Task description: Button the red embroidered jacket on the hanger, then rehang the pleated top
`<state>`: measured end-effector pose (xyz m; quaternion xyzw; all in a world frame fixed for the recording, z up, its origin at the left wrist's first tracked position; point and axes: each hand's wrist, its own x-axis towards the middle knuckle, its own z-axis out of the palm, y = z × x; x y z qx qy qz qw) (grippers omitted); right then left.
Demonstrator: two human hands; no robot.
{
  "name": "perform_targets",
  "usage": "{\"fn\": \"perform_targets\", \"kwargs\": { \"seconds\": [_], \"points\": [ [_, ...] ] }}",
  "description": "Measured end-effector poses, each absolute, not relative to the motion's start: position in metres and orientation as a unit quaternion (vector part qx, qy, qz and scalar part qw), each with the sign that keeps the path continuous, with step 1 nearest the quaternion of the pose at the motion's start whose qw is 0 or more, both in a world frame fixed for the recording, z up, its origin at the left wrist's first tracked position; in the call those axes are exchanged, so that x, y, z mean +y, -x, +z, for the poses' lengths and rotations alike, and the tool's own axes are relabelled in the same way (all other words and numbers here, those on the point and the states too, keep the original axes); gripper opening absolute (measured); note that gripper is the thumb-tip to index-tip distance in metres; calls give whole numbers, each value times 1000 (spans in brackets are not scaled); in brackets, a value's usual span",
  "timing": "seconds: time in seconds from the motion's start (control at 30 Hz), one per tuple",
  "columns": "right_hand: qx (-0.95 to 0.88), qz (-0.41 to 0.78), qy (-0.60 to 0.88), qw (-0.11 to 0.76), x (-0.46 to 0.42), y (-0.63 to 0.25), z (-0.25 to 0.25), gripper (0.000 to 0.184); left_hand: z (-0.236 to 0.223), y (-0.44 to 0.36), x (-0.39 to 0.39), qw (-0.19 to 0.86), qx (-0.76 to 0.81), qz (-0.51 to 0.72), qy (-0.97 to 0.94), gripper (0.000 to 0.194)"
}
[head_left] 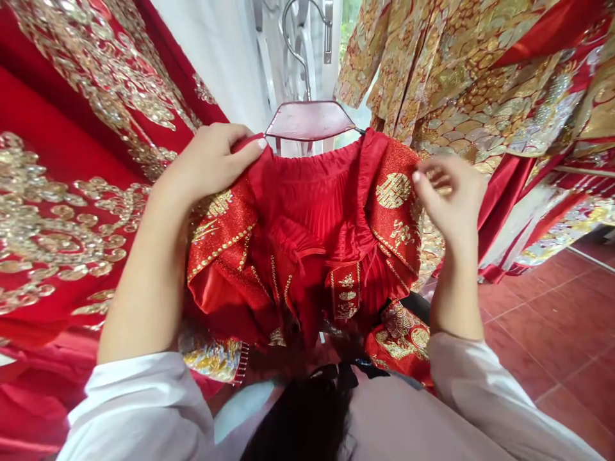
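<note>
Far left: a red garment (57, 192) hanging flat, thick with gold and silver embroidery. Just right of it, the left hand (211, 160), raised on a bare forearm with a white sleeve (139, 403) pushed back toward the elbow. Fingers and thumb pinched shut on the top edge of a red pleated skirt (312, 211), at its left end, just below the left end of the hanger. Centre: the skirt's gathered waistband drawn across under a pinkish-red hanger (310, 120), metal hook (295, 45) rising to a pale fitting above. Pleats falling in the middle, flanked by glittering red panels with gold beadwork; a round gold emblem (393, 190) on the right-hand panel. Lower folds bunched toward the wearer's chest, dark hair (307, 416) at the bottom edge. Right of centre: the right hand (451, 195), lifted beside the skirt's right edge, fingertips blurred against the gold-trimmed panel; fingers curled, but impossible to tell whether closed on cloth or merely brushing it. Upper right: gold-scaled and red robes (490, 83) hanging in a row. Lower right: red floor tiles (552, 333) with pale grout lines.
</note>
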<state>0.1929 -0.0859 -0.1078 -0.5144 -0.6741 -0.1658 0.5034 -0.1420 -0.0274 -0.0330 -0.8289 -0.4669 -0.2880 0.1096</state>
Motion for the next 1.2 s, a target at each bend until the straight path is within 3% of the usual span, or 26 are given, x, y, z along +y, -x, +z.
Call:
{"fn": "perform_targets", "kwargs": {
  "seconds": [0.07,0.17,0.23,0.37,0.53,0.67,0.77,0.87,0.97,1.1,1.2],
  "points": [
    [-722,-173,473,475,-62,-194,-76,29,-36,139,-30,123,-469,-292,824,33],
    [-811,-73,451,366,-24,-191,-49,30,-40,137,-34,123,-465,-311,820,37],
    [-820,-28,459,342,-7,-190,-47,43,-41,138,-37,115,-459,-335,815,41],
    [-760,-58,461,455,5,-193,-67,59,-42,146,-39,35,-460,-417,783,50],
    [-702,-71,414,576,3,-191,-84,57,-42,153,-39,-38,-476,-485,733,50],
    [-719,-47,398,567,0,-193,-72,50,-33,154,-34,-154,-572,-359,721,49],
    [-788,55,388,475,-2,-201,-56,46,-30,153,-25,-227,-576,-323,715,48],
    [-831,114,390,379,-4,-206,-46,53,-38,151,-21,-79,-576,-366,727,45],
    [-835,48,388,387,-5,-201,-49,62,-49,146,-27,128,-571,-370,722,46],
    [-796,-63,394,454,3,-190,-65,61,-50,139,-48,180,-598,-286,727,43],
    [-763,-63,407,498,16,-185,-80,57,-41,127,-63,190,-627,-257,710,44]
  ]
}}
